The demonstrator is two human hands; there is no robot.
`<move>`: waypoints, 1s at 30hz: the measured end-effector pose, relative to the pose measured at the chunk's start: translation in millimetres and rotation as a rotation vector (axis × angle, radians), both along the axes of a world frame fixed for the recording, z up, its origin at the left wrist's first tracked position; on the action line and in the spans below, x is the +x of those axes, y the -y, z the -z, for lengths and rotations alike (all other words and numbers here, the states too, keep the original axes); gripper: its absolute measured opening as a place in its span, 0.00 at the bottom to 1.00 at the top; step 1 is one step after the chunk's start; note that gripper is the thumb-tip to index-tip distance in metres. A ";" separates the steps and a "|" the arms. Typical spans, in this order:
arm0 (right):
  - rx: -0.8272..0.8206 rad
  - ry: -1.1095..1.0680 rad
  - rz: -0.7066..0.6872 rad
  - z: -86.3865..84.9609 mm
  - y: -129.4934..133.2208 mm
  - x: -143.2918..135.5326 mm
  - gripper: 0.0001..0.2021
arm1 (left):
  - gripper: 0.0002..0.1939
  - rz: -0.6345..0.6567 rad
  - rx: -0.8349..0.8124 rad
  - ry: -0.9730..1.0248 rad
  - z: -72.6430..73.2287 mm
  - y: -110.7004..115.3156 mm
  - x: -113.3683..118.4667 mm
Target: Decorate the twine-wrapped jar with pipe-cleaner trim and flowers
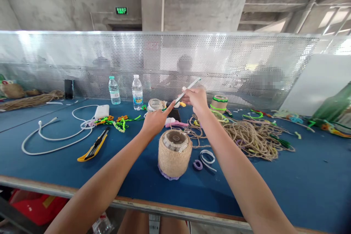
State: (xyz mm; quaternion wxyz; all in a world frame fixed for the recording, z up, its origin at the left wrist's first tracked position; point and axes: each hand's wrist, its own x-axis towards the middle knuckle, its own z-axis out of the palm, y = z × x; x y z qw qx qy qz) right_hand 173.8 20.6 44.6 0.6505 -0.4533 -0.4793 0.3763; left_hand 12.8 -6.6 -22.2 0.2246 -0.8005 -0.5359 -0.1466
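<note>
A thin, straight white-and-green strip (pixel 195 82) slants up to the right above the table, held between both hands. My right hand (pixel 196 99) pinches it around the middle, its upper end sticking out past the fingers. At the lower end, my left hand (pixel 155 121) is closed on the strip, index finger stretched along it; its other fingers are partly hidden. Below the hands stands a jar wrapped in jute twine (pixel 174 153), with a clear top face and purple fuzzy trim at its base. Beside it lie a purple fuzzy curl (pixel 197 165) and a white curled tape strip (pixel 207 159).
A yellow utility knife (pixel 94 146), white cable (pixel 52 139) and white charger (pixel 102 112) lie left. Two water bottles (pixel 137 93) stand behind. Loose twine (pixel 255 137) and a green-trimmed jar (pixel 218 104) are right. A perforated metal panel (pixel 153 55) bounds the back.
</note>
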 end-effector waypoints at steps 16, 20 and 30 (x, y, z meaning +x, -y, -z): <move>-0.019 -0.027 -0.105 -6.6 9.8 -5.0 0.14 | 0.33 -0.008 -0.026 0.035 -3.9 9.5 4.0; -0.023 0.010 -0.296 -5.4 12.5 -5.6 0.08 | 0.31 -0.040 -0.005 0.096 -10.5 11.9 -0.3; -0.020 -0.023 -0.187 -2.0 13.2 -16.8 0.23 | 0.32 -0.036 0.048 0.059 -7.6 7.9 -1.1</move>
